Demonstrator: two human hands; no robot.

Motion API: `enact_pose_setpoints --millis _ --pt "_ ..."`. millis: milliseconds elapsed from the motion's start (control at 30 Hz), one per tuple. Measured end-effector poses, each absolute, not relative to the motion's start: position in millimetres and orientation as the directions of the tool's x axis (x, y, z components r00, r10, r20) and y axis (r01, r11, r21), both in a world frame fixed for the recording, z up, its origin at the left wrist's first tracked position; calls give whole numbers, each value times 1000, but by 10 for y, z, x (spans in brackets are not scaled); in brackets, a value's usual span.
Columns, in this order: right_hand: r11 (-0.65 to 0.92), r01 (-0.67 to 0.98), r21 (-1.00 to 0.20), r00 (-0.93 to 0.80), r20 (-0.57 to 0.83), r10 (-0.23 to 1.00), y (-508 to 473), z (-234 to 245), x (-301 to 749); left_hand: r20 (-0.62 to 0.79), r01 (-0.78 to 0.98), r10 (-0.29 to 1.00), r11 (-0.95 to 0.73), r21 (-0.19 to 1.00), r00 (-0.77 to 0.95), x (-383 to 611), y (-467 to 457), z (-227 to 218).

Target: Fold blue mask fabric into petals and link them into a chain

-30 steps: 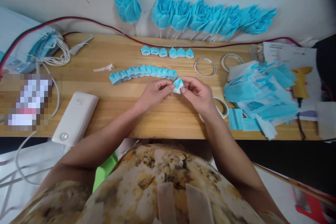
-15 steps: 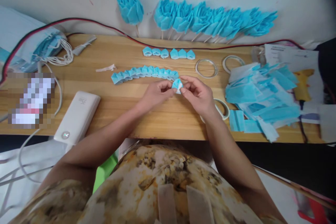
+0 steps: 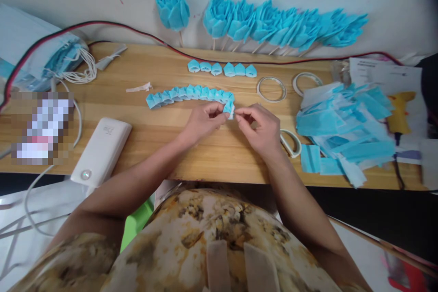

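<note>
The wooden counter (image 3: 208,159) spans the view. Blue flowers (image 3: 218,18) line the wall behind it, and a pile of blue strips (image 3: 345,123) lies at its right. The right hand (image 3: 262,128) has a narrow grip, thumb and forefinger close together; the left hand (image 3: 203,123) pinches. Just beyond lies a curved row of folds (image 3: 190,92). The small blue-and-white piece (image 3: 227,108) is in the left grip, near the row's right end; whether the right fingertips touch it, I cannot tell.

The person wears a cream top (image 3: 164,251) with brown and yellow blotches and two pale strips (image 3: 218,264) in front.
</note>
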State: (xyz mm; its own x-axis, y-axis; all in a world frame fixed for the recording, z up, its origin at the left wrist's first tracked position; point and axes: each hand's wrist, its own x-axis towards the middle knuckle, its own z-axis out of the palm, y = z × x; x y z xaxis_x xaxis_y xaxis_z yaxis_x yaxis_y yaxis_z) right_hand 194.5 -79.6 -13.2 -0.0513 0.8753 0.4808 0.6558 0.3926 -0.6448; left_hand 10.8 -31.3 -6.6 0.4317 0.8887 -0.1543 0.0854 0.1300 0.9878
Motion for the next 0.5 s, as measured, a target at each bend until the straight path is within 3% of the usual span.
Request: enact_pose_setpoints --millis 233,500 --pt "410 651 -639 -75 484 872 -799 -123 1936 -55 127 886 -4 992 460 98 -317 -111" --pt "405 676 -615 -92 475 875 -800 -124 1948 -53 138 890 -11 990 452 103 -309 -111"
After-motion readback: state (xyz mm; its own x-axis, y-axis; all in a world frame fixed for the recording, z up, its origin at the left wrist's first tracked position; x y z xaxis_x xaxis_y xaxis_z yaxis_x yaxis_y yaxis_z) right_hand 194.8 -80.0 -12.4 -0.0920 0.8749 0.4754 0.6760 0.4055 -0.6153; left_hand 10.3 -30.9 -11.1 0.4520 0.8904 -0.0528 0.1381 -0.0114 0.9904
